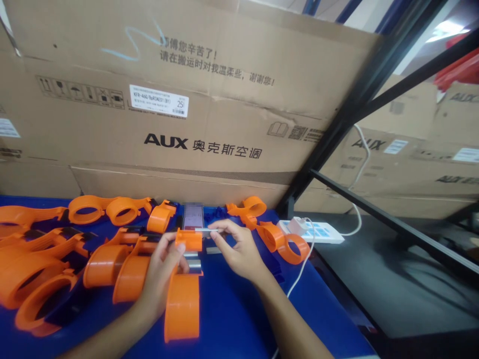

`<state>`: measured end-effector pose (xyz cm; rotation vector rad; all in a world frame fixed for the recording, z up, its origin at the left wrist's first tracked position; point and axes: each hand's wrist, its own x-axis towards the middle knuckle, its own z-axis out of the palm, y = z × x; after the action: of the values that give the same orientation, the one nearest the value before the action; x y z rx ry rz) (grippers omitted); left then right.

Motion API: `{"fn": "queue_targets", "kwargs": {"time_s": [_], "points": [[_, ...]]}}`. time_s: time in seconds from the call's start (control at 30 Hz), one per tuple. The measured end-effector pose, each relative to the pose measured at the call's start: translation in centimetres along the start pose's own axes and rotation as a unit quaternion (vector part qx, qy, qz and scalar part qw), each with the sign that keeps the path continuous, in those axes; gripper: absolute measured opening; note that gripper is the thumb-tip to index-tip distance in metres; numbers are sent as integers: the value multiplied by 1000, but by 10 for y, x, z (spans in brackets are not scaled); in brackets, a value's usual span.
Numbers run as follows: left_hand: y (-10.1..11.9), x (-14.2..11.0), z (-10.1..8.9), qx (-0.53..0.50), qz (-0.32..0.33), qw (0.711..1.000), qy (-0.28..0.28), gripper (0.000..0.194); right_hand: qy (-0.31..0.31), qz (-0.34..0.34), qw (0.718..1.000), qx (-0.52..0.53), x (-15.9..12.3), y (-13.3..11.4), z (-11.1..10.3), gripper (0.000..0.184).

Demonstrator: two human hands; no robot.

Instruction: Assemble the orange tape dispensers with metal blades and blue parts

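Note:
My left hand (159, 271) is closed around an orange plastic tape dispenser (182, 306), whose wide ring hangs toward me. My right hand (239, 249) pinches a thin light-coloured strip or rod (205, 230) between thumb and fingertips. The strip's far end lies along the top edge of the dispenser's upper part; whether it is inserted there I cannot tell. Beneath and beside the hands, a small silver metal piece (194, 265) and a greyish flat piece (213, 250) are seen. Just beyond the hands lies a phone (193, 214) with its screen lit.
Several orange dispensers (103, 264) crowd the left of the blue table (232, 319), and more orange dispensers (294, 248) lie at its right. Behind them stands a large cardboard panel (209, 119). A white power strip (318, 232) with a cable sits near a black metal frame (333, 124).

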<state>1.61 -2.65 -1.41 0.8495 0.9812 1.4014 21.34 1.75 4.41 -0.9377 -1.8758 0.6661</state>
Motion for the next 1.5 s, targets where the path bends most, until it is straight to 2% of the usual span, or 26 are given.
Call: {"fn": "queue_targets", "kwargs": {"time_s": [0.13,0.27,0.33,0.63,0.83,1.0,1.17,1.4,1.5], "points": [[-1,-5,6,-10,12,1000,17,41,-15,29,998,56,-1,0,9,15],[-1,-6,8,-26,11,999,35,44,86,57,993,56,0,4,9,17],[-1,-6,8,-35,15,999,35,46,105,64,990,65,0,6,7,19],[-3,-5,5,-18,22,999,33,48,57,93,986,123,1,0,3,25],[-1,-3,5,-2,35,998,55,47,16,73,989,127,0,-9,1,50],[-4,-5,5,13,39,997,62,51,-13,78,988,130,-6,-16,13,31],[-2,-7,5,11,28,997,65,60,-13,77,988,132,-12,-15,23,25],[-3,-12,8,-9,4,999,48,44,11,107,980,166,-9,-11,24,29],[-8,-20,11,-13,-29,999,-12,41,50,141,969,198,-5,-3,21,33]]}}
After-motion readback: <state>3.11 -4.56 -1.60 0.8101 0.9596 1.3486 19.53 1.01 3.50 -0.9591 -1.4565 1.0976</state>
